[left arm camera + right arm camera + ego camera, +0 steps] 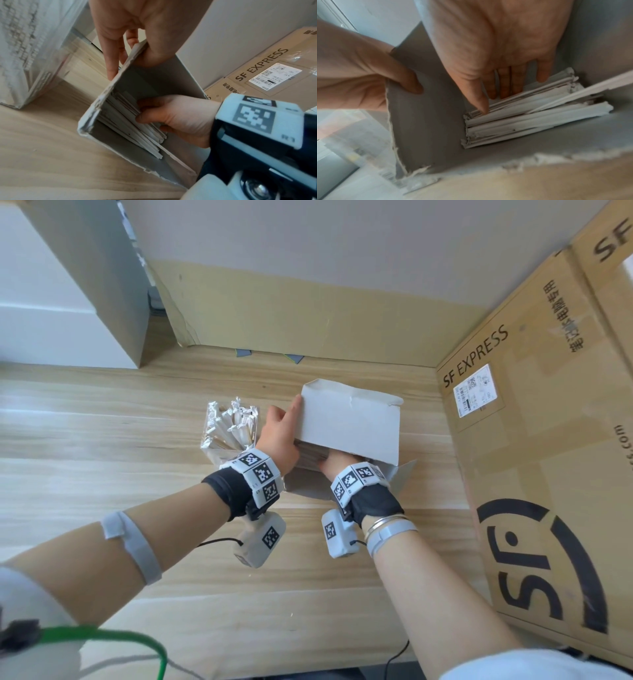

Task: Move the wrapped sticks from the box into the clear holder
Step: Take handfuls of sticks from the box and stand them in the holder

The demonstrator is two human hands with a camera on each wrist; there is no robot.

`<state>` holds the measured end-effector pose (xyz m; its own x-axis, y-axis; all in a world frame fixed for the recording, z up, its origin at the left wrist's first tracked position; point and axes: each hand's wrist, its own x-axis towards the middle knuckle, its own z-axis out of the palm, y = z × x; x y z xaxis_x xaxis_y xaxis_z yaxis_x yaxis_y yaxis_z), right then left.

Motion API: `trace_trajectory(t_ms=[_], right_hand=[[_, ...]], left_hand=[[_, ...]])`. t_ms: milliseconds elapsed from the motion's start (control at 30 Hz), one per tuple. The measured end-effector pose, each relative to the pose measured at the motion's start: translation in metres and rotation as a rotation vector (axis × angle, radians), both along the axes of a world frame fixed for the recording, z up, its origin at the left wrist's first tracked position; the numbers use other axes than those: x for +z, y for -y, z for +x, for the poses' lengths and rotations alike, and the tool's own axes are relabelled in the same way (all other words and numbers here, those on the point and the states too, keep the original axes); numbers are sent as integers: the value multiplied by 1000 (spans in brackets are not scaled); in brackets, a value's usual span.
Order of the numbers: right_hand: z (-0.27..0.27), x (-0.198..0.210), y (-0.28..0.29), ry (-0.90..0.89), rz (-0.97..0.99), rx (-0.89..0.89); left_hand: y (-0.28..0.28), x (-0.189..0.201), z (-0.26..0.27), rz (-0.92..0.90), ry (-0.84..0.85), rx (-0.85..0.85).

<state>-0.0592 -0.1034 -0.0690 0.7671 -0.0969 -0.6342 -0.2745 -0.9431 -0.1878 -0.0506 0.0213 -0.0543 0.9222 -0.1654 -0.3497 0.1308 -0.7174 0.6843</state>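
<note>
clear holder on the bench, already part-filled, just left of the box | left hand pinches the box side wall, thumb inside: hold it braced | right hand inside the box, fingers behind and thumb in front pinching a wad of wrapped sticks: take a small bundle, draw it out level so none fan out

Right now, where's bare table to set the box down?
Free: table left of the clear holder, through to its near edge. Crowded: left hand fills the gap between holder and box; SF Express carton stands close on the box's right.
</note>
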Motion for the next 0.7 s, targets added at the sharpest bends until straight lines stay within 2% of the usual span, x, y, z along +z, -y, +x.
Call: trace_trajectory(t_ms=[67,167,267,400,533,700], right_hand=[[-2,-1,-1,-38,1,51],[-1,-3,-6,-22,-98,164],[0,-4,-9,-31,-120,186],[-5,-7,-6,0,5,153],[-6,-18,-12,-15,-207,267],[-3,-31,-17,-4,-296,372]], left_hand=[[1,-1,-1,0,2,-2],[2,-1,-2,1,-4,4],[2,-2,-1,8,1,9],[2,-5,-1,19,11,-10],[2,-4,-1,23,0,-14],[2,-5,-1,17,5,-15]])
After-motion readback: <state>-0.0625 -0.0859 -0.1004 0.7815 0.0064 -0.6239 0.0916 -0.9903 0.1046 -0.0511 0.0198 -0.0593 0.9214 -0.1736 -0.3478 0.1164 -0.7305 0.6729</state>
